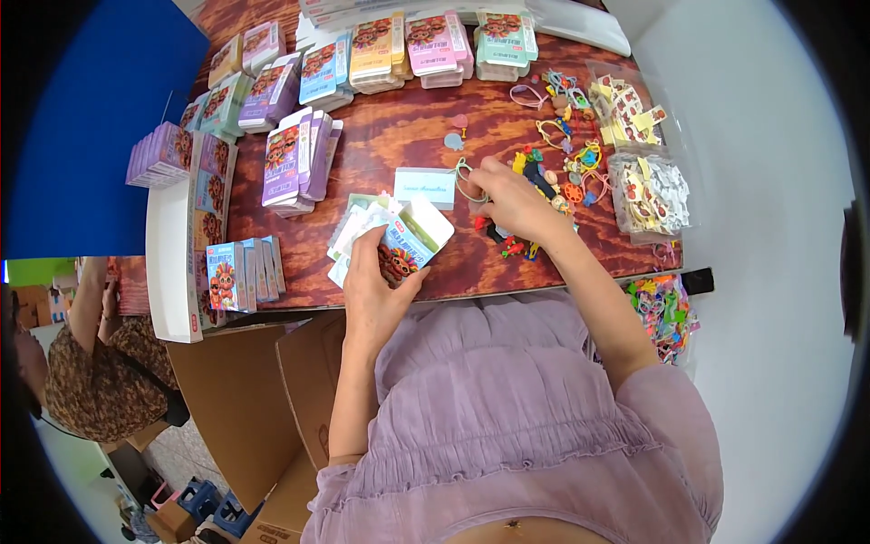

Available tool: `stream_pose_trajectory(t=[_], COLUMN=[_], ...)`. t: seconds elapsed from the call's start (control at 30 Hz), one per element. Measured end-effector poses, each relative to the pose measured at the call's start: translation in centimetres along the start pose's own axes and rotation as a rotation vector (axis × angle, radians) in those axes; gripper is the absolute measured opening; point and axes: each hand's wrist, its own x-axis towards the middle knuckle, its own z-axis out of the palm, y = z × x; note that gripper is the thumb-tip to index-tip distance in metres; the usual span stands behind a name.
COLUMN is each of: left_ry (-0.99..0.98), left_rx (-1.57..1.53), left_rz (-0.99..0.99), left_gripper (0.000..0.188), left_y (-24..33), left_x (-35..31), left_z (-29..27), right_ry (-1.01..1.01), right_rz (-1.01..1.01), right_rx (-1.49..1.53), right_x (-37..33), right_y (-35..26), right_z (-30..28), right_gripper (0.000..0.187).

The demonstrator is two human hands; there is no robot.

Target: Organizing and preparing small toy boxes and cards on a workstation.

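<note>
My left hand (370, 286) is closed round a small blue carton (405, 247) with a cartoon figure on it. The carton's white end flap stands open toward the right. Beneath and behind it lie more pale, flattened pieces, partly hidden by my fingers. My right hand (509, 201) pinches a thin green hair tie (460, 178) beside the right edge of a pale blue card (424, 189). Just right of that hand spreads a pile of small colourful trinkets and hair ties (573, 186), partly covered by my wrist.
Stacks of flat cartons in purple (288, 168), blue (324, 72), orange (376, 50) and pink (437, 45) line the back and left. A white display tray (172, 263) stands at the left edge. Bags of printed pieces (649, 195) lie right. An open cardboard box (236, 390) sits below.
</note>
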Motion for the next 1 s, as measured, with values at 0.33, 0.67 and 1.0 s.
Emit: stream_pose_trajectory(t=[0.33, 0.67, 1.0], left_ry=[0.001, 0.011, -0.039], left_rx=[-0.003, 0.073, -0.012], left_rz=[-0.016, 0.111, 0.085], left_gripper=[0.062, 0.063, 0.064], left_y=[0.6, 1.4, 1.8], left_x=[-0.2, 0.2, 0.4], left_z=[0.2, 1.6, 2.7], right_ry=[0.222, -0.069, 0.137], right_rz=[0.138, 0.014, -0.005], right_rx=[0.201, 0.286, 0.073], right_x=[-0.9, -1.8, -2.9], right_y=[-3.1, -7.8, -8.2], right_z=[-3.3, -1.8, -2.4], right_gripper=[0.016, 0.020, 0.025])
